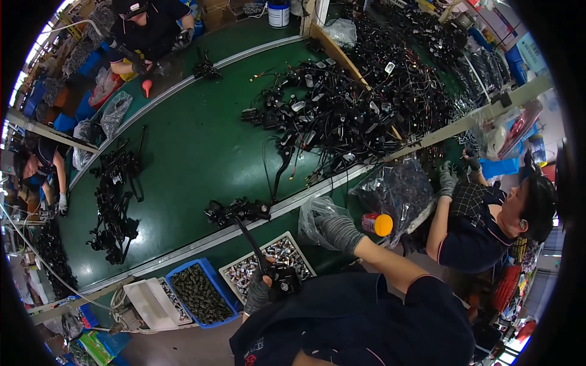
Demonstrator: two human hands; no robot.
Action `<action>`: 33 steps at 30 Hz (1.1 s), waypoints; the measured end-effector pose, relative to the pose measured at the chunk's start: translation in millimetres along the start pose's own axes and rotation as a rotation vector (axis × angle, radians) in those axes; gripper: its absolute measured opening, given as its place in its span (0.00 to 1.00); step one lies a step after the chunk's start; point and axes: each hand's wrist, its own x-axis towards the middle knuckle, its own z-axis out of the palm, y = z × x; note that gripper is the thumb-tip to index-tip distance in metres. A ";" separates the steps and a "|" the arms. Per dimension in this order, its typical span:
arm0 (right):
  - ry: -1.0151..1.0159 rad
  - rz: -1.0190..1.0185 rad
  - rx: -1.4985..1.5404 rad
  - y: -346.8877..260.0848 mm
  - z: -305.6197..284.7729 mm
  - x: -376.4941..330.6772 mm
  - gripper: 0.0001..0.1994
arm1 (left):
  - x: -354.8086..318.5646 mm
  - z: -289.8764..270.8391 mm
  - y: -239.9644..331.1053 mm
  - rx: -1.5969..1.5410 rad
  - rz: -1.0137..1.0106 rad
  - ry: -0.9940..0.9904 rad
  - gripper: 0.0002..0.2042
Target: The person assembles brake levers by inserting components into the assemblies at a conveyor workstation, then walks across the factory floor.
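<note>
My left hand point(259, 291), in a grey glove, is closed around a black brake lever assembly point(284, 279). The long lever blade points up and away from me, over a white tray of small metal parts point(298, 254). My right hand point(339, 233), in a grey striped glove, reaches into a clear plastic bag point(312, 215) at the bench's near edge. Its fingertips are hidden in the crumpled film, so what they hold does not show. Just beyond, a cluster of black lever assemblies point(244, 210) lies by the metal rail.
A blue bin of dark small parts point(201, 293) and a white container point(149, 304) stand left of the tray. Black wired parts point(342, 110) heap at the far right. A yellow-capped jar point(382, 225) is beside my right wrist. Co-workers sit right, far left and across.
</note>
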 end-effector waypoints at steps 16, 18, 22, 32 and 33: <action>0.266 -0.601 0.296 -84.4 -63.1 -29.7 0.11 | 23.7 14.9 8.8 0.068 0.071 -0.013 0.33; 0.254 -0.629 0.247 -90.8 -60.7 -25.7 0.11 | 30.1 13.7 13.5 0.130 0.088 -0.059 0.33; 0.256 -0.680 0.064 -93.4 -64.2 -25.5 0.09 | 29.3 19.6 14.4 0.145 0.061 -0.069 0.32; 0.294 -0.807 -0.032 -88.3 -54.1 -19.4 0.09 | 24.7 20.6 23.7 0.201 -0.040 -0.121 0.32; 0.305 -0.802 -0.036 -89.9 -55.9 -17.9 0.09 | 22.9 23.6 26.5 0.207 -0.054 -0.115 0.33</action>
